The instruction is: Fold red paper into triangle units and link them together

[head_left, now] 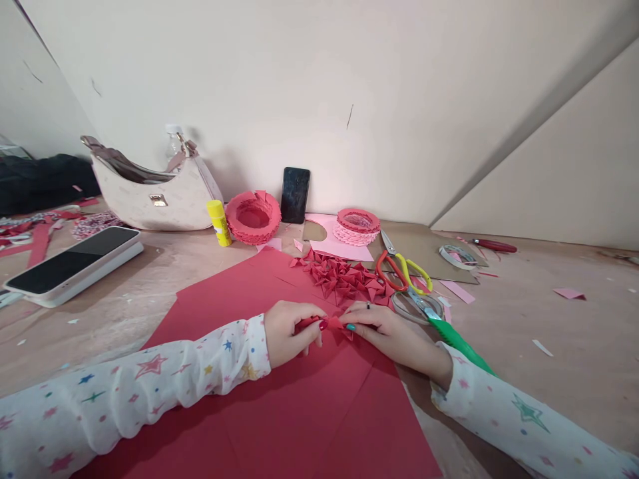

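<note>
My left hand [294, 331] is closed around a few folded red paper pieces [333, 324], thumb pressed on top. From the other side, the thumb and fingers of my right hand [379, 327] pinch the end of the same red pieces, so both hands meet there. Just beyond my fingers lies a pile of small folded red paper triangles [344, 276]. Beneath my hands and forearms spreads a large red paper sheet [299, 412]. How the held pieces fit together is partly hidden by my fingers.
Scissors [394, 263], a green-handled cutter [456, 342] and a tape roll [456, 257] sit to the right. Behind stand a red paper ring bowl [253, 218], a red-and-pink one [356, 226], a phone [295, 195], a glue stick [218, 223] and a handbag [154, 199].
</note>
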